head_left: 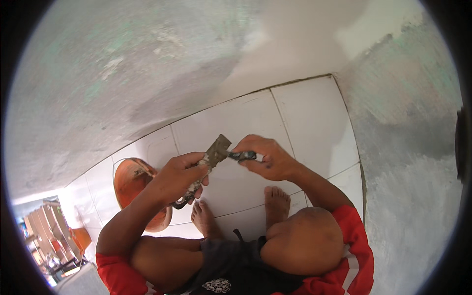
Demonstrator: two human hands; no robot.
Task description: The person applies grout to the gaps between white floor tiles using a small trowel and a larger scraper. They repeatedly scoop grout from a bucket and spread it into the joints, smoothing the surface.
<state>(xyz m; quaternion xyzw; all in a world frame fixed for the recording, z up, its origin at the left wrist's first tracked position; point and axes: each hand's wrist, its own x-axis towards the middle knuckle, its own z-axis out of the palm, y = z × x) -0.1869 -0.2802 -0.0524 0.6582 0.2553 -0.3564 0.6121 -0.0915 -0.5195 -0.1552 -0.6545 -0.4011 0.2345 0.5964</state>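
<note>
My left hand [183,178] is closed around a plaster-crusted putty knife [215,153], whose blade points up and away to the right. Grey-brown putty coats that blade. The dark end of its handle sticks out below my fingers. Between the fingers of my right hand [268,156] is a smaller tool with a dark handle [244,156], probably a small scraper. Its tip meets the putty-covered blade, and its exact shape is hidden there. Both hands are in front of me, above the tiled floor.
An orange bucket [129,183] stands on the white tiles [236,120] to the left, partly behind my left forearm. Ahead rises a patchy grey-green wall [123,73], meeting another grey wall [408,147] at the right corner. Shelves with assorted items [51,226] are far left.
</note>
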